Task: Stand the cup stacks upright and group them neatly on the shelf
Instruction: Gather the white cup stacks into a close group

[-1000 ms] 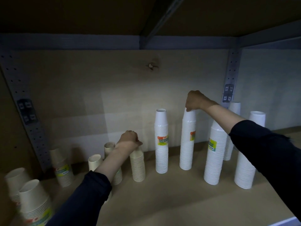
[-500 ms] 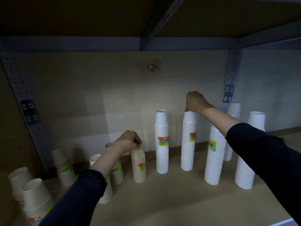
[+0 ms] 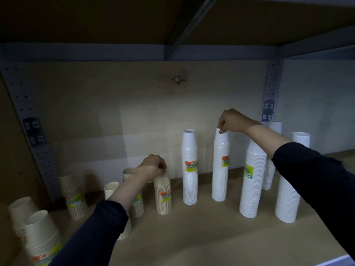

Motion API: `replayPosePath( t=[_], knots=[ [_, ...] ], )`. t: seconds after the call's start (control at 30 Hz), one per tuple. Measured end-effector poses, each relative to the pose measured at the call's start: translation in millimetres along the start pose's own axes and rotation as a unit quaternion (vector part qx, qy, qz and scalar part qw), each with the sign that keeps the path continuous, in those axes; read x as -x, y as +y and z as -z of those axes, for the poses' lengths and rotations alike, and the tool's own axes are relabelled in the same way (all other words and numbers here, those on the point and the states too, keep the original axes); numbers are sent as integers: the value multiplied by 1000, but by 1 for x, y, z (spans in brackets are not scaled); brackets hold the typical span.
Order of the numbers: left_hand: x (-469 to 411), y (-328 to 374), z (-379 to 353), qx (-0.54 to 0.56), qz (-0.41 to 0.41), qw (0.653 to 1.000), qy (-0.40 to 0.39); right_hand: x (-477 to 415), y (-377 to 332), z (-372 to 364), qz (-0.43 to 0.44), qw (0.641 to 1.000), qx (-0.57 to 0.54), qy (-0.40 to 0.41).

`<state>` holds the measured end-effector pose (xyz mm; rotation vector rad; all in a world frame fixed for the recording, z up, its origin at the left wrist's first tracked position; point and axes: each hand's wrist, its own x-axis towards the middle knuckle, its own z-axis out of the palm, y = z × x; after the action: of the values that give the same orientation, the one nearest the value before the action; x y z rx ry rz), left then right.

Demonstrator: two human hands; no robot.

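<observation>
Head view, left hand (image 3: 153, 167): closed on the top rim of the short cream stack (image 3: 162, 194); the fingers pinch the top cup from above.
Head view, right hand (image 3: 231, 120): closed on the top of a tall white stack (image 3: 221, 166); the fingertips (image 3: 220, 129) hold the rim of the top cup.
Short cream stack: stands upright on the shelf (image 3: 192, 233), with an orange and yellow label on its side.
Tall white stack: stands upright, near the back wall, just right of the other tall white stack (image 3: 190, 167), which nobody touches.
More white stacks: three on the right, all upright; the nearest labelled one (image 3: 251, 183) is partly behind the right forearm.
More cream stacks: several on the left, upright, partly hidden by the left arm; two wider stacks (image 3: 41, 233) stand at the left front corner.
Sleeves: both dark.
</observation>
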<state>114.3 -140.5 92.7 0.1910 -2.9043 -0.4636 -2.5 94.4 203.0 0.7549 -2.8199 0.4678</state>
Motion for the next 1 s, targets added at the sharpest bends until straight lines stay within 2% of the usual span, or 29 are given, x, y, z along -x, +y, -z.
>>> replayPosePath(
  t=[0.23,0.5,0.7,1.0],
  knots=[
    [1,-3,5,23,-19,999,-15,5,-2,0,7,1000,-9,25],
    [3,-6,6,50,-20,998,-19,3,-10,-3,-10,999,36,36],
    [9,-1,7,36,-32,999,9,9,-13,0,-26,999,34,26],
    [32,21,13,-5,-82,994,78,33,-1,20,-24,998,22,59]
  ],
)
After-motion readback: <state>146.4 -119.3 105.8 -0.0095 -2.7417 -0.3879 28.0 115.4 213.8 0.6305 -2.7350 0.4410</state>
